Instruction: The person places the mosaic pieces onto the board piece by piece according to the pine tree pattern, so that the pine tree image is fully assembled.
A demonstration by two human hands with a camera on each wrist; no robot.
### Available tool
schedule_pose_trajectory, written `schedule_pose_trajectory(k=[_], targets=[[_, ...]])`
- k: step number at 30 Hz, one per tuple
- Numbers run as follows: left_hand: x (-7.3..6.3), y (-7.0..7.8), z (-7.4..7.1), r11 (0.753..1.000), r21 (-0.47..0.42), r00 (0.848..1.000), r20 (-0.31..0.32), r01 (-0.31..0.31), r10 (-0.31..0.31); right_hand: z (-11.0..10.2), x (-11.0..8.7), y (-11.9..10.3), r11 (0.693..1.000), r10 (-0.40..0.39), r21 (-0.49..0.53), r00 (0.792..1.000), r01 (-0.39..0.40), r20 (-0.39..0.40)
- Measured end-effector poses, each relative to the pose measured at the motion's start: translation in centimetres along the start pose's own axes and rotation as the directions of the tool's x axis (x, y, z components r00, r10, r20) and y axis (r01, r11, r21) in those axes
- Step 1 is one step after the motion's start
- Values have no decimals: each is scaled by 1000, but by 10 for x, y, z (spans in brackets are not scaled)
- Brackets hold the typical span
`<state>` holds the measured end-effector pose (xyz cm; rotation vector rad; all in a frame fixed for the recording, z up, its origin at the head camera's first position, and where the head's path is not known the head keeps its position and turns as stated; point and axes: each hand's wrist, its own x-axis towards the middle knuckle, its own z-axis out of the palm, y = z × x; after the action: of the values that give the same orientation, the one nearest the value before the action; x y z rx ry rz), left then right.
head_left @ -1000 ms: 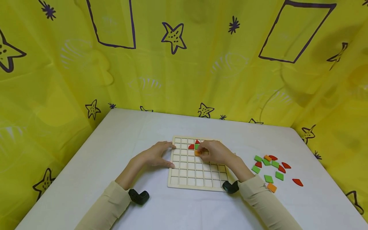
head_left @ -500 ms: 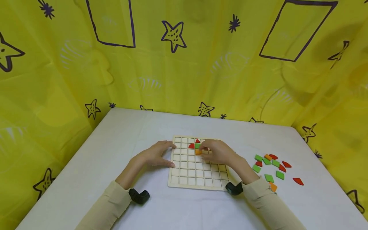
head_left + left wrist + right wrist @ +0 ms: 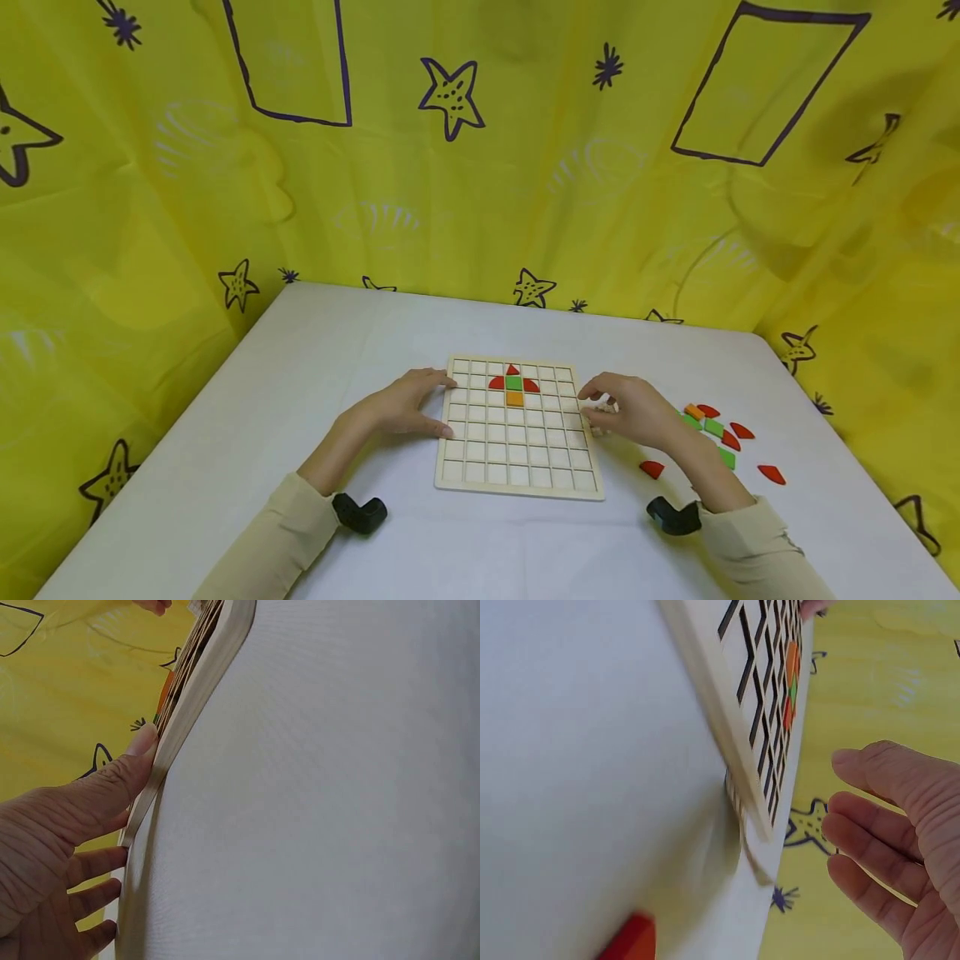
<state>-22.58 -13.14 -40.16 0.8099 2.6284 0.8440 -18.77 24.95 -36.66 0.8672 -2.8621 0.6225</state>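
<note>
A pale wooden grid board (image 3: 487,458) lies flat on the white table. In its upper middle sit a red triangle (image 3: 512,369), a green square (image 3: 513,383), an orange square (image 3: 514,399) below it, and a red quarter-round piece on each side of the green: left piece (image 3: 497,383), right piece (image 3: 531,386). My left hand (image 3: 408,404) rests against the board's left edge, thumb and fingers spread along it. Just off the right edge hovers my right hand (image 3: 630,408), fingers loosely bent; the right wrist view shows nothing between them.
Loose green, orange and red tiles lie right of the board, partly hidden by the right forearm, among them a red piece (image 3: 771,474). Nearer the board is another red piece (image 3: 652,469). A yellow patterned curtain (image 3: 480,208) hangs behind the table.
My right hand has left the tiles on the board and moved right, past the board's edge. The right red quarter-round piece on the board is now in full view. My left hand stays put.
</note>
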Motion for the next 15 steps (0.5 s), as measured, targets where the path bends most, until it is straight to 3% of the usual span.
schedule_pose_trajectory(k=[15], targets=[[1,-2,1,1000,0,1000,0,13,-13,-21,-50,29,995,80,-48,995,-82,-52]])
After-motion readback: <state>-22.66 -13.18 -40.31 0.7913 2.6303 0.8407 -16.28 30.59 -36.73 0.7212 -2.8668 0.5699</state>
